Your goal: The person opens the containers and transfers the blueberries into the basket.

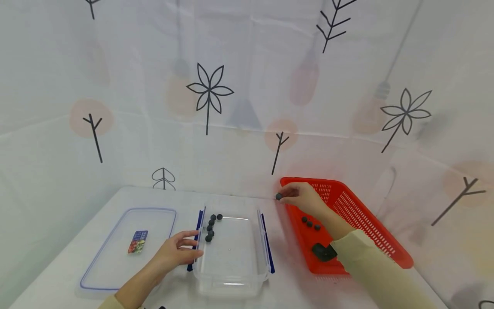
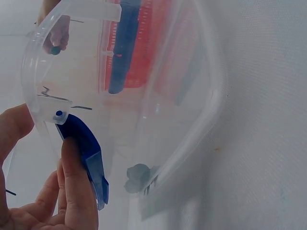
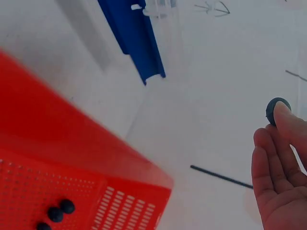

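Note:
My right hand [image 1: 302,198] pinches a small dark ball [image 3: 277,110] between thumb and fingertips, above the left far corner of a red perforated basket [image 1: 370,223]. In the basket lie several more dark balls [image 1: 310,223] and a dark green piece [image 1: 323,252]. My left hand [image 1: 175,251] is at the left side of a clear plastic box [image 1: 235,281], fingers fairly straight and touching its blue side latch [image 2: 88,155]. Several dark balls [image 1: 209,228] sit in a loose row along the box's left inner side.
On the left of the white table [image 1: 58,274] lies a clear lid [image 1: 115,268] with a blue-violet edge and a colourful label [image 1: 138,242]. Another blue latch [image 1: 267,244] hangs down on the box's right side. A patterned curtain [image 1: 247,107] stands behind the table.

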### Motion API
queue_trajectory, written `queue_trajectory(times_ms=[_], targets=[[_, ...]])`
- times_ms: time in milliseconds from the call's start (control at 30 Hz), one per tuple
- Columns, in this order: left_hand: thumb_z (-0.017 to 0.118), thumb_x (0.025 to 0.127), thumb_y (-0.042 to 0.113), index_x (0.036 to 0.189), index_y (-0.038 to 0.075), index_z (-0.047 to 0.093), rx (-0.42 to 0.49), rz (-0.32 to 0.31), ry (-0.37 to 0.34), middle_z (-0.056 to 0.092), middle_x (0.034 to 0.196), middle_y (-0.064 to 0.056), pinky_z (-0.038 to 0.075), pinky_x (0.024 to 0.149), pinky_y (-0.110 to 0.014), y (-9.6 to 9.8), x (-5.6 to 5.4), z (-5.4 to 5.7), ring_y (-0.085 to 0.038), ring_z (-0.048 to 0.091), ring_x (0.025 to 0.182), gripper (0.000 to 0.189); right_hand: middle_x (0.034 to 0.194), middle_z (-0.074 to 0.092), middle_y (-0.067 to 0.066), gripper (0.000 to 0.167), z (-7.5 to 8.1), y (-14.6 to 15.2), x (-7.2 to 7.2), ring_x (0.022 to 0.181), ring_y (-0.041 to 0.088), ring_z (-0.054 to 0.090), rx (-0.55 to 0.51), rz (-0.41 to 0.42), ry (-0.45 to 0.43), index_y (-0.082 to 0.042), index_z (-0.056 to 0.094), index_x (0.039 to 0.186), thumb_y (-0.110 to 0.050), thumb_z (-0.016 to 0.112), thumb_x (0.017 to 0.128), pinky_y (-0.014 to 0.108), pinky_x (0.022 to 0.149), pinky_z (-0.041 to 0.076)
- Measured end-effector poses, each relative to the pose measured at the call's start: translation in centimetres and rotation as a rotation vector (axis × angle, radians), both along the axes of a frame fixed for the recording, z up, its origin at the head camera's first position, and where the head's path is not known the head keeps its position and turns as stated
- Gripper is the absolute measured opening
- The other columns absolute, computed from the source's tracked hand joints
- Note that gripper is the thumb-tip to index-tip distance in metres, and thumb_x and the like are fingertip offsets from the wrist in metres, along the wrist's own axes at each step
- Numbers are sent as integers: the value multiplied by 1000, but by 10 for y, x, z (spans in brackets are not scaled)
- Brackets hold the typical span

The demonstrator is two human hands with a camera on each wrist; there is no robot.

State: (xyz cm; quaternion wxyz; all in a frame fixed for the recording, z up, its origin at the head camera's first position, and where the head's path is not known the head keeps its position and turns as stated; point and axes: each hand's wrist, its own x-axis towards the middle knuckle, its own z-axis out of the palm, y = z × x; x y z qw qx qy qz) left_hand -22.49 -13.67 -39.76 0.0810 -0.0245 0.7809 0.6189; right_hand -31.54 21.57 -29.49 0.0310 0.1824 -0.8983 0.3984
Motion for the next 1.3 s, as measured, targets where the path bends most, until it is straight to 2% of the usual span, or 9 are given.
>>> queue_trajectory(times_ms=[300, 533, 800, 1033, 1300], targets=[[81, 70, 25, 132, 6, 48, 4, -4, -13, 58, 113, -12, 54, 76, -38, -2, 1, 0, -21, 59, 93, 72, 98, 64, 8, 21, -4, 47, 1, 92, 25, 59, 45, -75, 7, -4, 64, 106, -12, 67, 86, 38, 82, 52], [81, 72, 23, 132, 5, 48, -5, 1, -13, 58, 112, -12, 55, 75, -39, -2, 1, 0, -21, 59, 91, 71, 99, 65, 10, 24, -8, 85, 1, 92, 26, 60, 84, -72, 28, 0, 63, 107, -13, 66, 87, 39, 81, 51], [80, 73, 20, 132, 5, 48, -11, 13, -11, 58, 112, -13, 55, 75, -39, -2, -1, 0, -22, 59, 92, 69, 99, 64, 11, 23, -12, 116, -7, 94, 28, 60, 150, -69, -5, 1, 64, 106, -12, 65, 88, 46, 85, 49], [80, 73, 21, 131, 6, 49, -4, 4, -15, 59, 111, -11, 55, 74, -38, -3, 0, 1, -21, 60, 90, 68, 92, 65, 9, 22, -25, 135, -15, 87, 27, 60, 212, -97, -42, 4, 64, 103, -9, 67, 85, 46, 82, 50], [81, 71, 21, 131, 5, 49, -2, 6, -8, 59, 110, -11, 55, 74, -39, -3, -2, 3, -21, 60, 89, 69, 93, 63, 11, 23, -45, 148, -24, 86, 27, 58, 222, -102, -144, 8, 62, 102, -4, 68, 83, 46, 79, 51]])
